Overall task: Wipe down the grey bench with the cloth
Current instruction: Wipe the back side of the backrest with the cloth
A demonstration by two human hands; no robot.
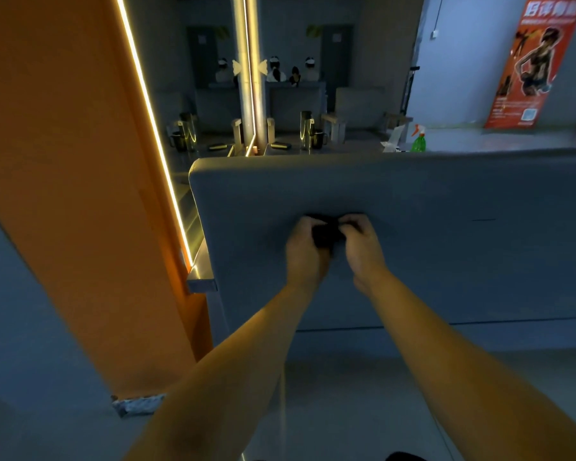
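**Q:** Entry one, the task's thing: what is being logged?

**A:** Cloth [326,236], dark, bunched. It is being pinched from both sides in front of the upright face of the grey counter [446,227], left of its middle. Left grip [305,251]: fingers are being curled round the cloth's left side. Right grip [363,247]: fingers are being curled round its right side. Whether the cloth is being pressed onto the panel cannot be told.

**Q:** Progress: what is being recorded?

**A:** No damp streak or wiped patch is being shown anywhere on the grey surface, so the done share cannot be told. The cloth is judged as being gathered or refolded, not swept. Most of the panel, above all the long stretch to the right, is being counted as outstanding.

**Q:** Surroundings, working outward?

**A:** Orange panel [64,161] with a light strip [153,128] is being listed just beside the counter's left end. A rear counter [512,141] behind is being noted, carrying a green spray bottle [419,141] and a metal jug [308,128]. An orange poster [536,61] is being noted on the far wall.

**Q:** Obstructions?

**A:** None is being found on the panel itself. The orange panel is being flagged as crowding the left edge.
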